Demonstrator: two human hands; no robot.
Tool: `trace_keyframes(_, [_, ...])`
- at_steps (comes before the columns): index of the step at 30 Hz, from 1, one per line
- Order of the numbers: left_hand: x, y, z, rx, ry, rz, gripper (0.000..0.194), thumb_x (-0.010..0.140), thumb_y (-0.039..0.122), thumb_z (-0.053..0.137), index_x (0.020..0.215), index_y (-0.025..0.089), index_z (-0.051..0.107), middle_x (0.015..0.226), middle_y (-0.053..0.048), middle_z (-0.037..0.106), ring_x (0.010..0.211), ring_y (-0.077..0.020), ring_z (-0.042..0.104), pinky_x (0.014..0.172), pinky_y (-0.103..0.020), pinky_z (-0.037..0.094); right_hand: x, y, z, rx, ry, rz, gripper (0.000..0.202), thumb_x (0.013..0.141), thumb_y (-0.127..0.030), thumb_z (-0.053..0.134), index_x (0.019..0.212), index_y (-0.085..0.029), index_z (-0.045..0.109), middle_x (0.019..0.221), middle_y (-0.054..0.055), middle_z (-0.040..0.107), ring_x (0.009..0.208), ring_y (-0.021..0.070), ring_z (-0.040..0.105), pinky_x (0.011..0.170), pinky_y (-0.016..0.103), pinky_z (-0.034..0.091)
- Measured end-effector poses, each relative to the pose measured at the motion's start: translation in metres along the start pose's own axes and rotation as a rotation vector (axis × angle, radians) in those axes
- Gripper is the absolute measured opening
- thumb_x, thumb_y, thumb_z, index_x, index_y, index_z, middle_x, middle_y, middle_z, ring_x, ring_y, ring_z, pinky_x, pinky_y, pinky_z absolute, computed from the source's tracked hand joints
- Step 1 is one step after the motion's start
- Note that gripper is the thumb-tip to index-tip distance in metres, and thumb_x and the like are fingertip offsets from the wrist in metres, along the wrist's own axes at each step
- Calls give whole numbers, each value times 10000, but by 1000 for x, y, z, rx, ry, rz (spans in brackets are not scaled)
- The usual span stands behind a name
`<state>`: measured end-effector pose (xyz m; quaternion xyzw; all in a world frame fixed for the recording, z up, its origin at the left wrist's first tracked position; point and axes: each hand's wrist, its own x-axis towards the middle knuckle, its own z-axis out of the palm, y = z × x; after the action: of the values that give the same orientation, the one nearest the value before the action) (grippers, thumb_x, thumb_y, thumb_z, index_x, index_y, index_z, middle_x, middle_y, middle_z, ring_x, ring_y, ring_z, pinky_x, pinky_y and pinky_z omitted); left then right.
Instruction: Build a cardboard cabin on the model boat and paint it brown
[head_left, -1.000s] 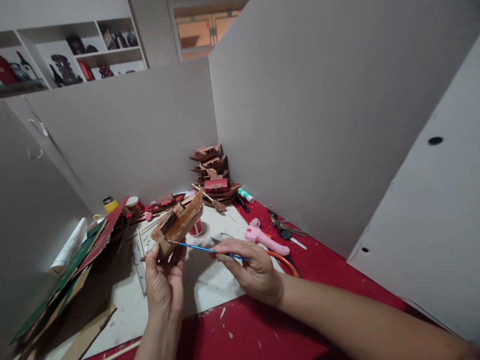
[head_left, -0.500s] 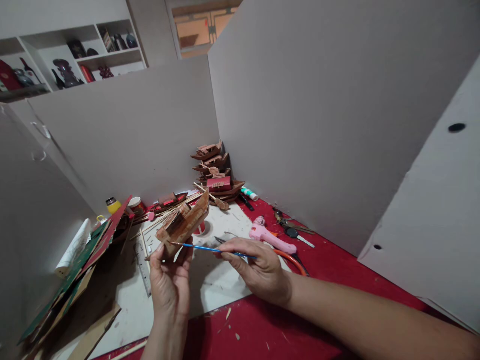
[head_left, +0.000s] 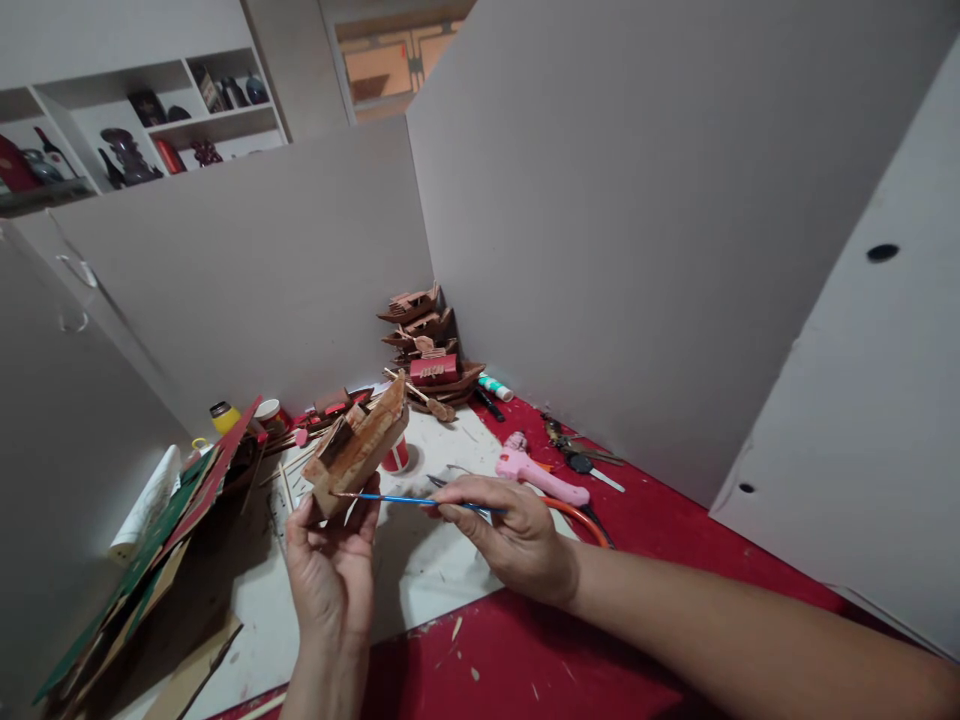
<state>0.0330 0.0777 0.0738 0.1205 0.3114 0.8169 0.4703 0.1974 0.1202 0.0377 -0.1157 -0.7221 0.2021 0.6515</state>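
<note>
A small brown model boat [head_left: 367,445] is gripped from below by my left hand [head_left: 334,560], its pointed end tilted up and away to the right. My right hand [head_left: 510,530] is closed around a thin blue paintbrush [head_left: 405,499]. The brush points left, and its bristle tip meets the near end of the hull. Behind the boat a red and white cup [head_left: 396,456] is partly hidden. Both hands are above a white board [head_left: 427,560] on the red tabletop [head_left: 487,660].
Several finished-looking model boats [head_left: 431,345] are stacked in the far corner. A pink glue gun [head_left: 540,475] lies right of the board, near a bunch of keys [head_left: 581,455]. Cardboard sheets [head_left: 172,540] lean at left. Grey partitions [head_left: 637,230] enclose the table.
The boat has turned slightly in my left hand, showing more of its near end. The brush tip has stayed at that end. The whole view has shifted a little.
</note>
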Motion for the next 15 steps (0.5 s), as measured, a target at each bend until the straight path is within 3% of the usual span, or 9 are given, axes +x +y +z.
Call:
trace_keyframes(6, [2, 0, 0, -1, 23, 52, 165, 778, 227, 572, 911, 175, 654, 997, -74, 719, 957, -253, 683, 852, -455, 552, 4, 0, -3, -35, 100, 92, 113, 865, -158, 628, 939, -208, 697, 773, 24, 752, 677, 130, 710, 640, 215, 572])
trace_keyframes(11, [2, -2, -3, 12, 39, 40, 97, 757, 262, 610, 820, 191, 632, 904, -48, 720, 921, -255, 692, 854, -456, 549, -1, 2, 3, 46, 16, 49, 124, 860, -169, 632, 954, -204, 704, 803, 41, 755, 706, 147, 720, 654, 235, 582])
trace_keyframes(15, [2, -3, -3, 50, 23, 39, 154, 763, 261, 601, 891, 191, 649, 957, -69, 716, 953, -254, 680, 870, -459, 542, 3, 5, -1, 53, 102, 183, 95, 865, -211, 634, 921, -207, 710, 766, 28, 747, 683, 146, 710, 641, 246, 581])
